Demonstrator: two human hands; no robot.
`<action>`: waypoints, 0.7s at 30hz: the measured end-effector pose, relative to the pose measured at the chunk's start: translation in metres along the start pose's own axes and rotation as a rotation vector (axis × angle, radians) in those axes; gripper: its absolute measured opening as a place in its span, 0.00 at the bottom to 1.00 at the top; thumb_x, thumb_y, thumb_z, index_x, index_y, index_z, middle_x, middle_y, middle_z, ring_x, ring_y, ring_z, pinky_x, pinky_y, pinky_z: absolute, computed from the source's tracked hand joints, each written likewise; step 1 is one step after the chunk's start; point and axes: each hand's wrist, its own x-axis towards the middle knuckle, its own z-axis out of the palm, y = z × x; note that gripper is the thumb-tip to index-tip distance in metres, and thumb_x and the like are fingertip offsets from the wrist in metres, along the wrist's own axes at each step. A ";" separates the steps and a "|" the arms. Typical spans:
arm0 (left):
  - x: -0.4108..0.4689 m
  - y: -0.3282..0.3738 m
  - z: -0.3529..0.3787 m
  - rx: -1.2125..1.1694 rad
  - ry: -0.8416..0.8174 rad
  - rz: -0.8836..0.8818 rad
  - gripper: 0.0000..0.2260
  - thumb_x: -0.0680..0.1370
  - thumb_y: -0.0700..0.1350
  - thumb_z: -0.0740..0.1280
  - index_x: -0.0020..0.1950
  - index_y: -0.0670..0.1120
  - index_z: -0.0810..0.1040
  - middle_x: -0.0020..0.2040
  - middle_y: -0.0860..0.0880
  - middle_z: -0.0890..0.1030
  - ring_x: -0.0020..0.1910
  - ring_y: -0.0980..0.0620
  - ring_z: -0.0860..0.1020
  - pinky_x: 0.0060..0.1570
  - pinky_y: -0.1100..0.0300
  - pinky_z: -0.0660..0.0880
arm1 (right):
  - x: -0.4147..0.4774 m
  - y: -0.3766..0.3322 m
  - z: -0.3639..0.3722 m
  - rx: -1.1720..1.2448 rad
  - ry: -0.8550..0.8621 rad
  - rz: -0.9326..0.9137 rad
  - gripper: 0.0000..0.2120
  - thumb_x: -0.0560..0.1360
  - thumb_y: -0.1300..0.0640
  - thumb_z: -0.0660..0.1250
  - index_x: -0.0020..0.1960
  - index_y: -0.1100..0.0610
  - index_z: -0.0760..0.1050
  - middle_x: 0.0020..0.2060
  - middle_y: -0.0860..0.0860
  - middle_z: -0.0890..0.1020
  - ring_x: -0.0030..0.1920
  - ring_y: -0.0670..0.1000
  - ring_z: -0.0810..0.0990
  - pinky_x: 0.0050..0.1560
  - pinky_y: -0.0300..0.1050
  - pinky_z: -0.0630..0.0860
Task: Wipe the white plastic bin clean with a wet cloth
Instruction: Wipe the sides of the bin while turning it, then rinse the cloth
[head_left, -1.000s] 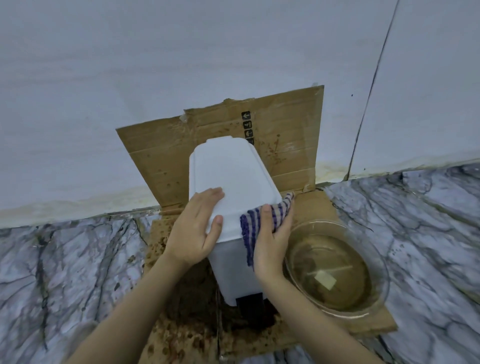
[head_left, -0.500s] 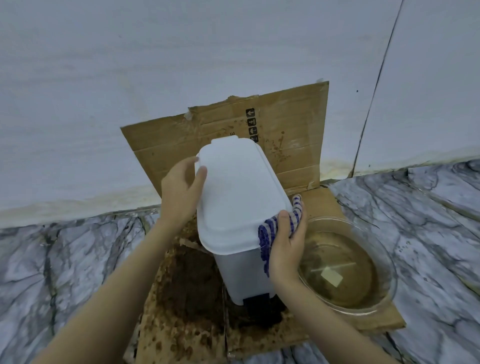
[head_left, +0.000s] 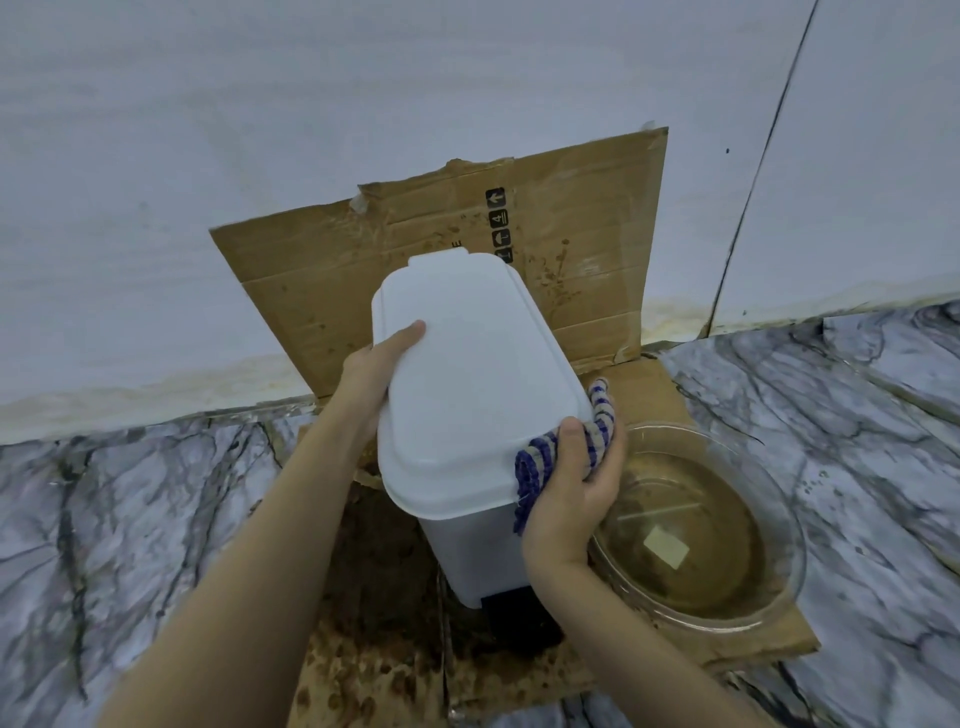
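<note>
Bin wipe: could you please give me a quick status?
Left hand grips bin, left side. Right hand holds striped cloth against right rim. Water bowl close beside.

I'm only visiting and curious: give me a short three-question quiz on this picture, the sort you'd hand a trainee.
1. True or false: the water in the glass bowl is clear and clean.
2. Which hand presses the striped cloth against the white bin? A) the left B) the right C) neither
3. Fill in: the bin rests on a stained sheet of ____.

Key: 1 false, the water is brown and murky. 2 B: the right hand grips the cloth, and the left hand holds the bin's other side. 3 cardboard.
</note>
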 end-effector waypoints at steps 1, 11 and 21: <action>0.000 0.000 0.000 -0.004 0.004 -0.003 0.26 0.68 0.54 0.75 0.61 0.44 0.77 0.53 0.45 0.83 0.50 0.43 0.82 0.55 0.45 0.78 | 0.001 0.000 0.001 0.003 0.007 -0.007 0.26 0.71 0.50 0.62 0.69 0.50 0.66 0.65 0.51 0.74 0.62 0.48 0.76 0.60 0.40 0.76; -0.019 -0.012 0.009 -0.257 0.143 0.049 0.24 0.70 0.52 0.74 0.63 0.46 0.76 0.54 0.46 0.83 0.50 0.43 0.82 0.53 0.43 0.78 | 0.047 -0.012 -0.006 -0.011 -0.139 0.018 0.17 0.70 0.52 0.64 0.58 0.48 0.74 0.56 0.48 0.80 0.53 0.46 0.79 0.50 0.37 0.78; -0.041 -0.041 0.029 -0.273 0.607 0.221 0.30 0.72 0.58 0.69 0.70 0.51 0.63 0.57 0.56 0.74 0.52 0.55 0.75 0.46 0.58 0.71 | 0.106 -0.021 0.011 0.045 -0.400 0.289 0.04 0.59 0.51 0.69 0.27 0.49 0.77 0.26 0.46 0.75 0.30 0.47 0.70 0.35 0.43 0.66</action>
